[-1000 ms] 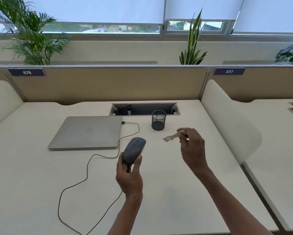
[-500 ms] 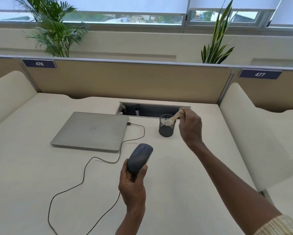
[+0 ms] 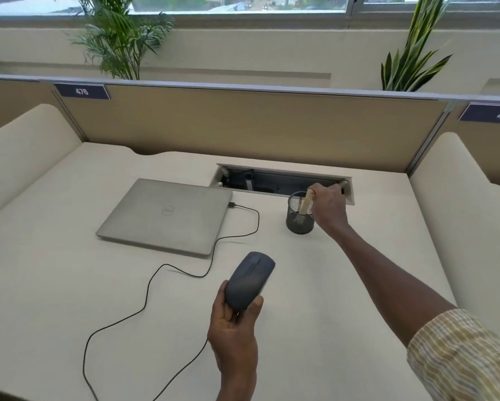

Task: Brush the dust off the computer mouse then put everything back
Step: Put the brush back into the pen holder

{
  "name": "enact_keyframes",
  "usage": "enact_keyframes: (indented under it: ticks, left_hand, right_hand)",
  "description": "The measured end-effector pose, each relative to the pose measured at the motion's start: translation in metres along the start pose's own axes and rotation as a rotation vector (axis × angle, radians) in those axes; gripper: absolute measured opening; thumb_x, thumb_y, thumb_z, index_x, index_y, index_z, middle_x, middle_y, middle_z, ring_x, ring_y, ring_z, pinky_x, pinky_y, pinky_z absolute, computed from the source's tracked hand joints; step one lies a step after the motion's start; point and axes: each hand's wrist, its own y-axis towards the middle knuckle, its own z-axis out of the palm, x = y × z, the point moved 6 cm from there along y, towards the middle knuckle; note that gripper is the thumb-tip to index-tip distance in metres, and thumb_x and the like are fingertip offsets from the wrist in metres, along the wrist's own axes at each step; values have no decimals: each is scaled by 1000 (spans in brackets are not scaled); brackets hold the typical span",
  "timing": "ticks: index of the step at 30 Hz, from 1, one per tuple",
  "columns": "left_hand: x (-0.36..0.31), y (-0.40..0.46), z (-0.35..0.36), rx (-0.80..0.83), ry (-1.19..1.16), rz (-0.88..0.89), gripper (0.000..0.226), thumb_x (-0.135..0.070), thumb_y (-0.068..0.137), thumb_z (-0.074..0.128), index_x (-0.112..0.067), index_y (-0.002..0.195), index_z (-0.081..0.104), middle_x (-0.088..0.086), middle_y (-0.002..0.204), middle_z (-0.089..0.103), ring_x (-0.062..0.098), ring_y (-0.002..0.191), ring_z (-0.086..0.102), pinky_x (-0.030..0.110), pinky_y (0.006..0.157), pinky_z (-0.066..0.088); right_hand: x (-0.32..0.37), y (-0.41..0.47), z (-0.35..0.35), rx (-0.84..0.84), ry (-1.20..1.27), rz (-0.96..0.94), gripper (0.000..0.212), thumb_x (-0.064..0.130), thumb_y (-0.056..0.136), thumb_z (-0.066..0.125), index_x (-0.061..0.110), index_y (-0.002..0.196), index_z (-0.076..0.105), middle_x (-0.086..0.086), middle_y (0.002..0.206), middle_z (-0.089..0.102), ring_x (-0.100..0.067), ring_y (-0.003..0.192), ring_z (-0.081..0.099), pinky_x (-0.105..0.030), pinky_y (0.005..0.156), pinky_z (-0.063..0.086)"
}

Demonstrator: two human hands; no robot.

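Note:
My left hand (image 3: 234, 328) holds a dark grey computer mouse (image 3: 250, 280) above the near middle of the desk, its nose pointing away from me. My right hand (image 3: 330, 208) reaches to the black mesh pen cup (image 3: 299, 224) at the back of the desk and grips the top of a small wooden-handled brush (image 3: 306, 202). The brush stands inside the cup, head down, so its bristles are hidden behind the mesh.
A closed silver laptop (image 3: 167, 215) lies left of the cup, with a black cable (image 3: 153, 282) trailing from it toward the desk's front edge. An open cable tray (image 3: 272, 183) sits behind the cup. Cream side dividers (image 3: 460, 198) and a tan back panel (image 3: 243, 123) bound the desk.
My right hand carried the brush from beside the mouse out to the pen cup and lowered it in, bristles first. My left hand kept holding the mouse.

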Motion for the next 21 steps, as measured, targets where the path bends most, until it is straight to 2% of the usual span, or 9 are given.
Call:
enact_keyframes:
  ticks: [3, 8, 12, 15, 18, 21]
  left_hand:
    - [2, -1, 5, 8, 8, -4, 60, -5, 77, 85, -41, 120, 63, -12, 115, 77, 4, 108, 72, 7, 79, 52]
    - [4, -3, 6, -2, 13, -6, 62, -1, 75, 84, -38, 120, 64, -11, 114, 77, 4, 105, 73, 8, 78, 53]
    - [6, 0, 1, -23, 1, -6, 63, 5, 74, 83, -35, 119, 65, -9, 112, 78, 5, 102, 74, 9, 77, 54]
    - [6, 1, -5, -40, 2, -1, 64, 4, 73, 84, -32, 122, 64, -11, 109, 79, 5, 101, 74, 9, 77, 54]
    - [7, 2, -8, -45, -14, -7, 64, 6, 74, 83, -32, 122, 64, -10, 111, 78, 5, 102, 74, 9, 77, 54]
    - [9, 1, -5, -32, -20, -17, 63, 3, 75, 83, -36, 121, 64, -10, 114, 77, 5, 106, 73, 8, 79, 53]
  right_hand:
    - [-7, 4, 12, 59, 3, 12, 31, 10, 99, 43, 15, 116, 68, -24, 106, 57, -41, 97, 54, -40, 82, 49]
    - [-11, 15, 18, 103, 20, 45, 31, 13, 100, 43, 19, 121, 65, -24, 113, 53, -44, 101, 53, -40, 86, 50]
    - [-14, 27, 25, 131, 3, 84, 30, 14, 101, 42, 22, 123, 61, -21, 116, 52, -43, 105, 50, -37, 79, 39]
    - [-9, 35, 28, 137, -45, 39, 32, 12, 101, 42, 18, 126, 61, -18, 119, 60, -40, 114, 47, -44, 85, 40]
    - [-7, 35, 27, 143, -57, 49, 40, 14, 101, 46, 13, 140, 51, -18, 133, 54, -39, 124, 43, -49, 96, 40]
    - [0, 17, 15, 78, 27, 73, 43, 15, 100, 49, 6, 142, 48, -22, 133, 51, -41, 124, 43, -48, 102, 38]
